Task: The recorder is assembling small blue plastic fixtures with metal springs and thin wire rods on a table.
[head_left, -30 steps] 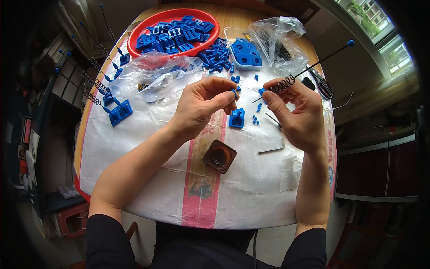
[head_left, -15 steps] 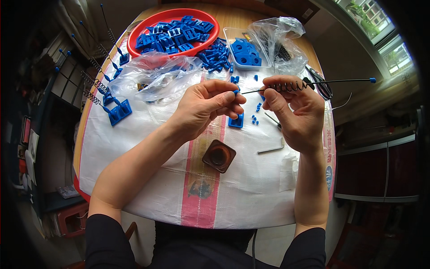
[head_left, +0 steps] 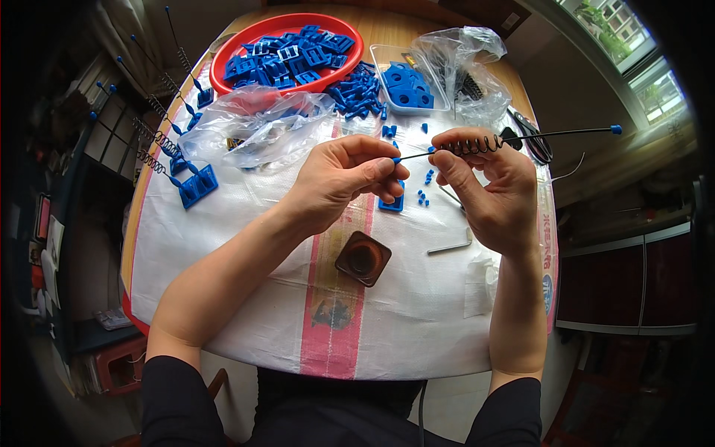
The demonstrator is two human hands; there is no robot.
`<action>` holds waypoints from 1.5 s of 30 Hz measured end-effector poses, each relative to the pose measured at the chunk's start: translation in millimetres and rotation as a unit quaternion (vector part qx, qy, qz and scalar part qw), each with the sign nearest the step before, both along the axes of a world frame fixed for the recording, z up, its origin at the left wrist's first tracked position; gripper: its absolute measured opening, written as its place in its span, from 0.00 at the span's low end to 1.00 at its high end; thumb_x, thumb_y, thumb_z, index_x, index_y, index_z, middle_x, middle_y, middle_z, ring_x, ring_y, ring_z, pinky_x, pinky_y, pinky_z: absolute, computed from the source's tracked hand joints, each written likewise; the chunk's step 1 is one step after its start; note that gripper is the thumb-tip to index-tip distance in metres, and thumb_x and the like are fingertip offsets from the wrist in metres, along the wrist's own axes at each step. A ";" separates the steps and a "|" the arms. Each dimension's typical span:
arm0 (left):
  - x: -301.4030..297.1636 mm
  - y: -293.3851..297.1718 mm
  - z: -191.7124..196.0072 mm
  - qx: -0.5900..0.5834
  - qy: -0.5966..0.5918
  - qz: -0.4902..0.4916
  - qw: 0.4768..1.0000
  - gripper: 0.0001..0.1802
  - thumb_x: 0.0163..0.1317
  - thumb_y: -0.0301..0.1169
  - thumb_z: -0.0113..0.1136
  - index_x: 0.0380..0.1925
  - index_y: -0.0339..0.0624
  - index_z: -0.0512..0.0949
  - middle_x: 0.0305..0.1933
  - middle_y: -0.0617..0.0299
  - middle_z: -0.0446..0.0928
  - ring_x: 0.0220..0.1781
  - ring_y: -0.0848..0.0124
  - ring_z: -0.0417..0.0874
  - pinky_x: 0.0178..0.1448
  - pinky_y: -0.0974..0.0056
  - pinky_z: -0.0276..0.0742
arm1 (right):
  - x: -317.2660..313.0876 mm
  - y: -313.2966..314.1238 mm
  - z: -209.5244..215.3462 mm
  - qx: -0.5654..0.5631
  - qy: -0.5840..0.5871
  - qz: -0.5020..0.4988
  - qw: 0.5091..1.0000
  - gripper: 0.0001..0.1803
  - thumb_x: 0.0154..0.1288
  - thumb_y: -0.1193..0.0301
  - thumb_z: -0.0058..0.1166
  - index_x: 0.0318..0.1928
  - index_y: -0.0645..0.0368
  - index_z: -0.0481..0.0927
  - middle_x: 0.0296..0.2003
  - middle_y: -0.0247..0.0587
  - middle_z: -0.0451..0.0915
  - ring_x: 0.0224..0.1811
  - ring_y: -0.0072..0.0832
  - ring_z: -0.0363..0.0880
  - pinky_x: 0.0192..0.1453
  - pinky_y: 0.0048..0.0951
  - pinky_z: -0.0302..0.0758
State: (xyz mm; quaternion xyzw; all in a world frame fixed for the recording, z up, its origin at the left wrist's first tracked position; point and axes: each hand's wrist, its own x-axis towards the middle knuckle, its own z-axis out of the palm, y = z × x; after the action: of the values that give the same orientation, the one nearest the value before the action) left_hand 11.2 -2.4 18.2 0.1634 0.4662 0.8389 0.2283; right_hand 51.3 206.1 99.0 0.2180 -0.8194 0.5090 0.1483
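- Where the tabletop's near edge meets the person's dark sleeves, a white woven sheet (head_left: 246, 298) with a pink stripe covers the round table.
- Near the middle of the sheet lies a small brown square block (head_left: 363, 258) with a round hollow, and to its right a bent metal key (head_left: 450, 246).
- Above these, both hands are raised over the sheet's centre.
- Left hand (head_left: 342, 179): fingers curled, thumb and forefinger pinching the blue-tipped near end of a thin black rod (head_left: 566, 133).
- Right hand (head_left: 488, 182): fingers closed around a black coil spring (head_left: 477, 144) threaded on that rod; the rod's other blue-tipped end reaches toward the right edge.
- Under the hands sit a blue plastic block (head_left: 392, 203) and a few tiny blue caps (head_left: 424, 196).
- Toward the left edge stands a blue base (head_left: 198, 185) with spring rods in it; more such rods (head_left: 153, 112) lean beyond it.
- Farther back lies a crumpled clear bag (head_left: 253, 127).
- Along the far edge are a red bowl (head_left: 223, 63) full of blue parts, a loose heap of blue pieces (head_left: 357, 93), a clear tray (head_left: 406, 78) of blue blocks, and another clear bag (head_left: 465, 59).
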 end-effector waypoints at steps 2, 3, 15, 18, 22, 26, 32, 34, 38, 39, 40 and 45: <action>0.6 -0.1 0.2 -0.015 0.014 0.006 1.000 0.13 0.69 0.27 0.60 0.51 0.33 0.77 0.43 0.48 0.84 0.41 0.65 0.87 0.49 0.62 0.85 | 0.7 0.3 2.7 0.019 -0.004 0.007 1.000 0.09 0.64 0.74 0.64 0.43 0.66 0.84 0.32 0.40 0.86 0.32 0.21 0.84 0.36 0.22 0.78; 0.8 0.1 0.5 -0.021 0.021 0.008 1.000 0.13 0.69 0.27 0.60 0.51 0.33 0.77 0.43 0.48 0.84 0.41 0.65 0.87 0.49 0.63 0.85 | 0.8 0.9 3.6 0.028 0.002 0.013 1.000 0.09 0.64 0.74 0.64 0.43 0.66 0.84 0.32 0.40 0.86 0.32 0.21 0.84 0.36 0.22 0.78; 3.4 0.5 5.0 -0.015 0.035 -0.009 0.999 0.14 0.68 0.27 0.61 0.50 0.30 0.77 0.43 0.50 0.84 0.40 0.67 0.87 0.45 0.63 0.85 | -3.5 -4.6 -8.7 0.030 0.005 0.028 0.999 0.09 0.65 0.75 0.63 0.44 0.65 0.82 0.34 0.42 0.86 0.34 0.21 0.85 0.37 0.22 0.79; 1.1 1.2 2.7 -0.033 0.073 0.009 0.997 0.14 0.67 0.27 0.63 0.49 0.31 0.79 0.43 0.53 0.84 0.41 0.69 0.86 0.47 0.65 0.84 | -1.9 -12.4 -12.1 -0.091 -0.039 0.027 0.995 0.11 0.66 0.75 0.62 0.47 0.65 0.81 0.34 0.43 0.86 0.36 0.23 0.86 0.40 0.23 0.80; 2.4 2.0 2.6 -0.091 0.121 0.045 0.987 0.14 0.66 0.28 0.64 0.48 0.32 0.81 0.41 0.56 0.84 0.42 0.74 0.84 0.47 0.69 0.81 | -4.7 -15.7 -18.4 -0.099 -0.055 0.015 0.993 0.11 0.67 0.74 0.61 0.48 0.64 0.79 0.34 0.44 0.86 0.38 0.26 0.86 0.43 0.25 0.81; 6.9 7.4 0.1 -0.126 0.172 0.086 0.973 0.12 0.65 0.28 0.65 0.46 0.34 0.83 0.41 0.60 0.84 0.39 0.77 0.81 0.45 0.71 0.78 | -4.1 -14.7 -19.1 -0.029 -0.060 0.008 0.998 0.10 0.67 0.75 0.61 0.46 0.66 0.80 0.34 0.46 0.86 0.39 0.26 0.86 0.44 0.26 0.81; 4.2 9.9 -7.0 -0.198 0.243 0.125 0.942 0.09 0.65 0.27 0.64 0.43 0.36 0.85 0.39 0.63 0.85 0.38 0.78 0.81 0.47 0.71 0.76 | -5.2 -15.3 -25.2 -0.019 -0.069 0.013 0.997 0.10 0.66 0.78 0.60 0.46 0.67 0.82 0.35 0.45 0.87 0.39 0.24 0.86 0.44 0.26 0.81; 4.6 12.2 -6.0 -0.185 0.219 0.119 0.951 0.09 0.65 0.26 0.64 0.43 0.36 0.85 0.39 0.62 0.85 0.39 0.77 0.81 0.47 0.71 0.76 | -6.7 -13.1 -26.7 -0.029 -0.082 0.010 0.996 0.10 0.66 0.78 0.60 0.47 0.67 0.82 0.36 0.45 0.87 0.39 0.24 0.86 0.44 0.25 0.81; 3.8 11.6 -7.7 -0.186 0.220 0.131 0.949 0.09 0.66 0.26 0.62 0.44 0.36 0.84 0.41 0.61 0.85 0.43 0.76 0.83 0.48 0.70 0.76 | -10.0 -12.1 -29.4 -0.026 -0.088 0.008 0.996 0.11 0.66 0.79 0.59 0.48 0.67 0.82 0.36 0.45 0.87 0.39 0.23 0.86 0.45 0.24 0.81; 3.3 11.0 -8.3 -0.190 0.225 0.132 0.947 0.09 0.67 0.26 0.62 0.44 0.35 0.84 0.41 0.61 0.85 0.44 0.76 0.83 0.48 0.70 0.77 | -10.3 -12.2 -30.3 -0.027 -0.090 0.009 0.996 0.11 0.66 0.79 0.59 0.48 0.67 0.82 0.36 0.45 0.87 0.39 0.23 0.86 0.45 0.24 0.81; 3.0 10.9 -8.6 -0.194 0.229 0.132 0.945 0.09 0.67 0.26 0.62 0.44 0.35 0.83 0.41 0.60 0.85 0.44 0.76 0.83 0.48 0.69 0.77 | -10.3 -12.3 -30.4 -0.029 -0.092 0.007 0.995 0.10 0.66 0.79 0.59 0.47 0.67 0.82 0.36 0.45 0.87 0.39 0.23 0.86 0.45 0.24 0.81; 3.4 11.2 -10.7 -0.180 0.226 0.128 0.949 0.08 0.67 0.26 0.61 0.44 0.35 0.83 0.41 0.60 0.85 0.44 0.76 0.83 0.50 0.68 0.77 | -9.3 -13.1 -27.4 -0.016 -0.093 0.005 0.996 0.10 0.66 0.79 0.59 0.47 0.67 0.82 0.36 0.45 0.87 0.40 0.24 0.86 0.45 0.24 0.81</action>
State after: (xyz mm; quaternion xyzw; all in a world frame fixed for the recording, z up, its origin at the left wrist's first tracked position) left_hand 14.6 8.8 7.5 0.2442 0.6659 0.7041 0.0331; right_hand 42.0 192.9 71.6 0.1718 -0.8204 0.5406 0.0723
